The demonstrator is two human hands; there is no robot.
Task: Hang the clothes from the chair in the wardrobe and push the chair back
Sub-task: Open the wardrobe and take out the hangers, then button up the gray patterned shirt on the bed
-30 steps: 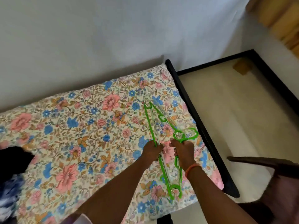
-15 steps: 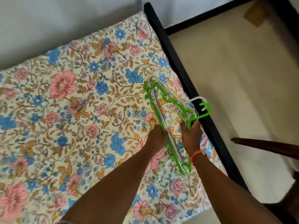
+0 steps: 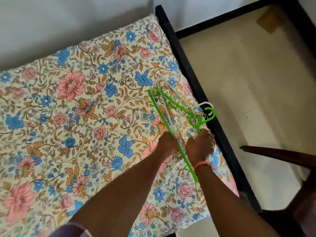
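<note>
Since a second ago the view came closer; both the left hand (image 3: 168, 144) and right hand (image 3: 200, 146) still grasp the hangers (image 3: 172, 113) on the bed (image 3: 68, 117), sorting them, so hanging has not begun.

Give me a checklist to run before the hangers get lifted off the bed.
1. Left hand grips the hangers: ok.
2. Right hand grips the bundle: ok.
3. Hanger hooks bunched together at the bed's edge: ok.
4. Hangers untangled: cannot tell.
5. Clothes within sight: not ok, none in view.
6. Chair close at the right: ok.
</note>
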